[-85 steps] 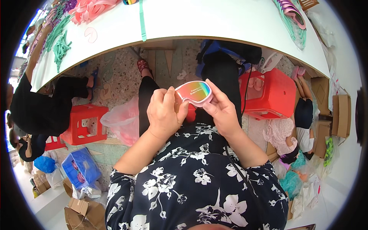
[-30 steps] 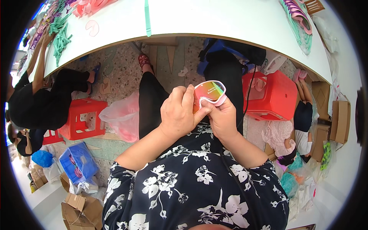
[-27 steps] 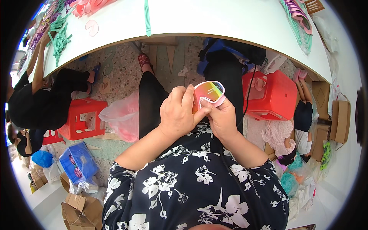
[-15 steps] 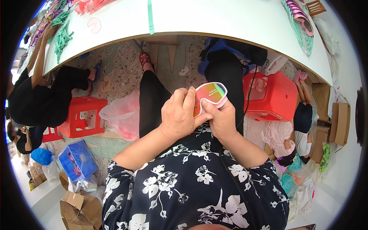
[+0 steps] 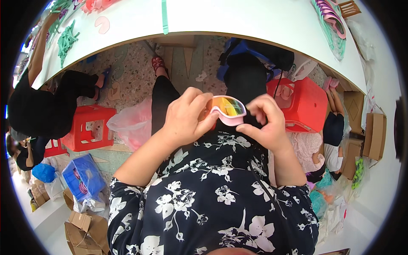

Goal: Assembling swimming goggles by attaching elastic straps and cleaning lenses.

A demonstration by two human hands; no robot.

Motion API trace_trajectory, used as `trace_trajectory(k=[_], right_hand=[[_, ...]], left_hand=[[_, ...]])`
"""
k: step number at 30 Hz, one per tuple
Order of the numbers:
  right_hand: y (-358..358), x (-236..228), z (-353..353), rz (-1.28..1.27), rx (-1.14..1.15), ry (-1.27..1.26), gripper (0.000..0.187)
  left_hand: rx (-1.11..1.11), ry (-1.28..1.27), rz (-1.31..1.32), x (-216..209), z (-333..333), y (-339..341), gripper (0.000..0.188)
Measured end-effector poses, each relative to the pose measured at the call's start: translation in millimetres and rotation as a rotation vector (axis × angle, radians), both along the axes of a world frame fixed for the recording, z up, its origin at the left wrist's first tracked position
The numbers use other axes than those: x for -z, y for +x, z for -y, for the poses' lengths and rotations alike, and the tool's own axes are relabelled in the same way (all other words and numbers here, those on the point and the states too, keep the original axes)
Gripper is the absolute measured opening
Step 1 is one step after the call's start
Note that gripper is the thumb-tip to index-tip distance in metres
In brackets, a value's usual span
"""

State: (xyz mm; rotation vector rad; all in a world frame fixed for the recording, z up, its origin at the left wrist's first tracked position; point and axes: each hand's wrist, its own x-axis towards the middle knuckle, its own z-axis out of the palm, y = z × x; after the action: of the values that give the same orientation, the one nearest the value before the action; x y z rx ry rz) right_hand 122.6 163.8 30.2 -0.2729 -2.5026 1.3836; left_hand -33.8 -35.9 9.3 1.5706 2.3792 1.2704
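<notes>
A pair of swim or ski-type goggles (image 5: 233, 109), with a mirrored orange-yellow lens and a pale pink frame, is held above my lap. My left hand (image 5: 183, 115) grips its left end between thumb and fingers, hiding that end. Just off the right end is my right hand (image 5: 270, 124), its thumb and bent fingers apart with a gap between them. The right thumb tip lies close to the frame; whether it touches I cannot tell.
Ahead stands a white table (image 5: 127, 25) with a green strap (image 5: 165, 17), pink pieces and strap bundles (image 5: 67, 40). Red stools (image 5: 302, 104) flank me. A person (image 5: 38, 108) sits at left. A blue crate (image 5: 84, 176) and cardboard boxes (image 5: 87, 231) are on the floor.
My right hand has let go of the goggles and moved right, its fingers spreading. The goggles have tilted in my left hand, turning the lens and showing more of the pink lower frame.
</notes>
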Motion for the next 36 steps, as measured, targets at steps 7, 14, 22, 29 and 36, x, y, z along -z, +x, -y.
trace_trajectory(k=[7, 14, 22, 29, 36], right_hand=[[-31, 0, -9, 0.118, -0.319, -0.059, 0.060], [-37, 48, 27, -0.314, -0.068, -0.110, 0.034], [-46, 36, 23, -0.296, -0.121, 0.167, 0.044], [-51, 40, 35, -0.264, 0.016, 0.325, 0.040], [-47, 37, 41, -0.234, -0.031, 0.264, 0.040]], left_hand=[[0.074, -0.041, -0.076, -2, -1, 8, 0.036], [0.076, -0.056, -0.124, -1, 4, 10, 0.044], [0.022, -0.040, 0.024, 9, 6, 1, 0.036], [-0.138, 0.131, 0.154, 31, -8, 12, 0.026], [-0.220, 0.076, 0.264, 39, -6, 14, 0.018]])
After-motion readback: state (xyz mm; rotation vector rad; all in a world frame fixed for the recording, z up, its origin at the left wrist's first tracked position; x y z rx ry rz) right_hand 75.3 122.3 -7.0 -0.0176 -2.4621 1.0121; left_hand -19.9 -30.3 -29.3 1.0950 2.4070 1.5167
